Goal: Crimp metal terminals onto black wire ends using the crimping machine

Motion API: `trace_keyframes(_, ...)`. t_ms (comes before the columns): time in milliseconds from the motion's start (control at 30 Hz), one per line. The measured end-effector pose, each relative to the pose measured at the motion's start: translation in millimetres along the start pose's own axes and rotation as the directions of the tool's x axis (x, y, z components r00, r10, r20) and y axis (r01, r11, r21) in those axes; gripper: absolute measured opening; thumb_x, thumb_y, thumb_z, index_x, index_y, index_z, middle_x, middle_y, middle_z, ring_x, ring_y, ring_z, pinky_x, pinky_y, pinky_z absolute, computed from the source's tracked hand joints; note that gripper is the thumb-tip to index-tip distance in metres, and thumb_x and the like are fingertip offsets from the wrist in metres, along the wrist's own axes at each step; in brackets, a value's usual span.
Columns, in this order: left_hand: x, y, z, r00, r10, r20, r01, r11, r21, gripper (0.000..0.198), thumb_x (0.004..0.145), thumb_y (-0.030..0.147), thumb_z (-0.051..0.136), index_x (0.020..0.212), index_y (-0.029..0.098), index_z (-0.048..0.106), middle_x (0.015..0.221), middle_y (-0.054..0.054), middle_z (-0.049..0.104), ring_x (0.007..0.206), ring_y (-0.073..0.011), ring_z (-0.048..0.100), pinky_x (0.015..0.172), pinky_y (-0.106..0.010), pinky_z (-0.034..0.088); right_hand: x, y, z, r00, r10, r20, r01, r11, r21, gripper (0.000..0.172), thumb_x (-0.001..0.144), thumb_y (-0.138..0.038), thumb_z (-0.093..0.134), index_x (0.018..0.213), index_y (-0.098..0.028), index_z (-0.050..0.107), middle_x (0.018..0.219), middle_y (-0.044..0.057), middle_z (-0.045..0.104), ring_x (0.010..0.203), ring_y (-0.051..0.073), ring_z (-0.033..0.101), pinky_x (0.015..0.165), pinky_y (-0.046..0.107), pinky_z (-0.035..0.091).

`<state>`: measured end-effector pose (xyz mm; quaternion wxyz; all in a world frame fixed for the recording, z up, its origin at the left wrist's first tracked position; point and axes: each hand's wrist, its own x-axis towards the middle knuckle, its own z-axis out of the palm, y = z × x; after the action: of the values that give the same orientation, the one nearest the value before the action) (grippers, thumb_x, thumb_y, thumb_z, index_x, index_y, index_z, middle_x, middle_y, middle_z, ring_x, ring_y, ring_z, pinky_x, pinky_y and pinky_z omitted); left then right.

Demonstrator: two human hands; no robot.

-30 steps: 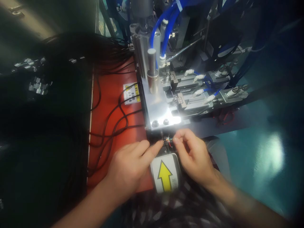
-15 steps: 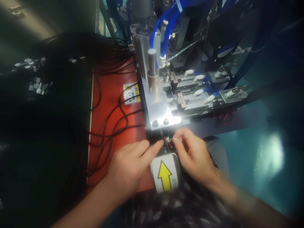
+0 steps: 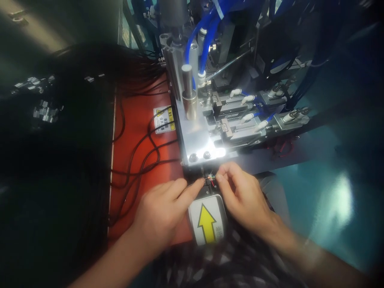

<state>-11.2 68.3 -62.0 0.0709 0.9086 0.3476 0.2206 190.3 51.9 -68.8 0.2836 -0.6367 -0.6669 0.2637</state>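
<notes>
My left hand (image 3: 163, 204) is closed, its index finger stretched along a thin black cable and its tip resting by the cable's end. Fine coloured wires (image 3: 211, 178), among them a red one, fan out from that end, under the front edge of the metal press block (image 3: 195, 136). On their right side, the thumb and index finger of my right hand (image 3: 241, 194) pinch a small dark and green part joined to the wires; its exact kind is mostly hidden by my fingertips.
Below my fingertips is a pad with a yellow arrow (image 3: 207, 222). Black cables (image 3: 141, 170) cross the red bench top (image 3: 126, 152), near a warning label (image 3: 164, 120). Air cylinders (image 3: 249, 120) with blue hoses (image 3: 210, 36) stand behind. Shiny connector ends (image 3: 45, 111) lie at the far left.
The whole view has shifted slightly, so everything sits a little further left. Both hands keep nearly the same pose at the wires.
</notes>
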Motion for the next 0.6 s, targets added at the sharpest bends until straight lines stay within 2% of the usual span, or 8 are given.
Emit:
trace_keyframes(267,0.6,0.8,-2.8,1.0,0.008,0.023,-0.008,1.0,0.001,0.032,0.095,0.013,0.042,0.119,0.011,0.062,0.071,-0.003,0.059,0.061,-0.0134,0.053,0.053,-0.024,0.044,-2.7,-9.0,-0.7,0.997,0.071,0.007,-0.07,0.988,-0.14,0.013,0.09,-0.022,0.043,0.081,-0.021,0.053,0.065,0.001,0.062,0.055,0.019,0.058,0.054,0.03,0.036)
trace_keyframes(333,0.6,0.7,-2.6,1.0,0.008,0.022,-0.008,1.0,0.005,0.032,0.094,0.01,0.042,0.119,0.011,0.062,0.071,-0.003,0.058,0.06,-0.0128,0.053,0.053,-0.023,0.043,-1.7,-6.8,-0.7,0.991,0.127,0.053,-0.125,0.991,-0.038,0.014,0.09,-0.024,0.043,0.08,-0.021,0.053,0.066,0.001,0.062,0.057,0.018,0.058,0.056,0.029,0.037)
trace_keyframes(400,-0.3,0.2,-1.3,1.0,0.006,0.018,-0.006,1.0,-0.001,0.032,0.094,0.01,0.041,0.12,0.012,0.061,0.071,-0.003,0.058,0.061,-0.0128,0.053,0.053,-0.023,0.042,-0.2,-1.1,-0.3,0.971,0.201,0.127,-0.222,0.96,0.173,0.016,0.091,-0.027,0.044,0.08,-0.02,0.053,0.066,0.0,0.059,0.059,0.016,0.056,0.056,0.028,0.04)
trace_keyframes(500,-4.0,-0.6,2.2,1.0,-0.016,0.006,0.016,1.0,-0.013,0.033,0.096,0.014,0.041,0.123,0.013,0.059,0.072,-0.002,0.057,0.063,-0.0133,0.052,0.055,-0.024,0.041,1.1,9.0,1.3,0.929,0.31,0.202,-0.37,0.807,0.461,0.02,0.09,-0.035,0.049,0.08,-0.019,0.053,0.064,-0.002,0.052,0.057,0.013,0.05,0.054,0.025,0.04)
trace_keyframes(600,-7.8,-0.9,5.0,0.999,-0.041,0.008,0.041,0.999,-0.012,0.035,0.095,0.012,0.04,0.126,0.017,0.056,0.075,-0.002,0.057,0.065,-0.0131,0.052,0.058,-0.024,0.041,0.4,13.2,3.0,0.888,0.355,0.293,-0.46,0.669,0.584,0.027,0.089,-0.042,0.051,0.079,-0.018,0.054,0.06,-0.006,0.042,0.051,0.01,0.04,0.048,0.022,0.034)
